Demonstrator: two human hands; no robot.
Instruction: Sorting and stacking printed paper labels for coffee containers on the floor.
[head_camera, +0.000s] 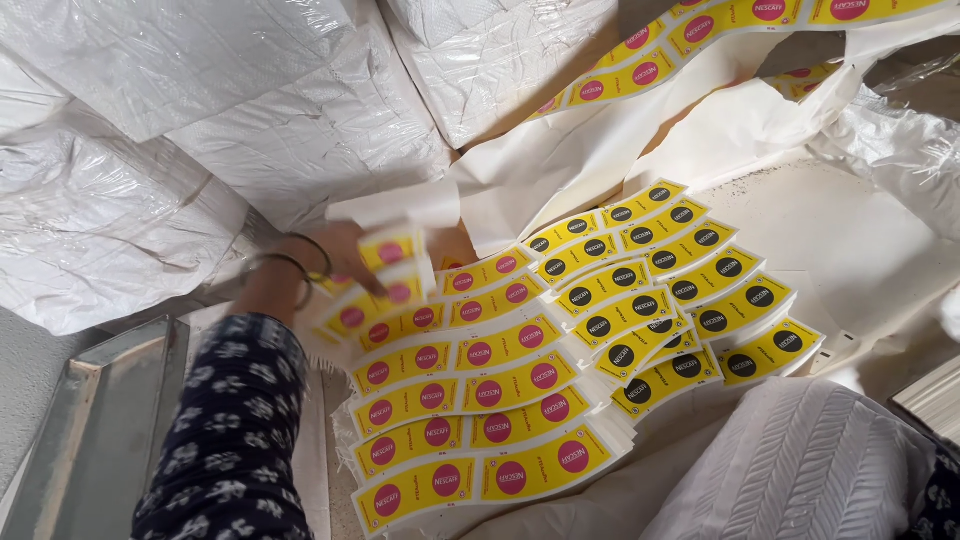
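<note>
My left hand (335, 252), in a dark patterned sleeve with bangles at the wrist, is blurred and grips a small bunch of yellow curved labels with pink dots (393, 262) at the upper left corner of the spread. Below and to the right of it lie overlapping stacks of the same pink-dot labels (480, 400). Further right lie stacks of yellow labels with black dots (670, 290). My right hand is out of view.
White woven sacks (250, 110) are piled at the back and left. Crumpled cream paper (600, 150) lies behind the stacks, with more yellow labels (690, 35) at the top. A metal frame (100, 420) stands at lower left, and white ribbed cloth (800, 460) lies at lower right.
</note>
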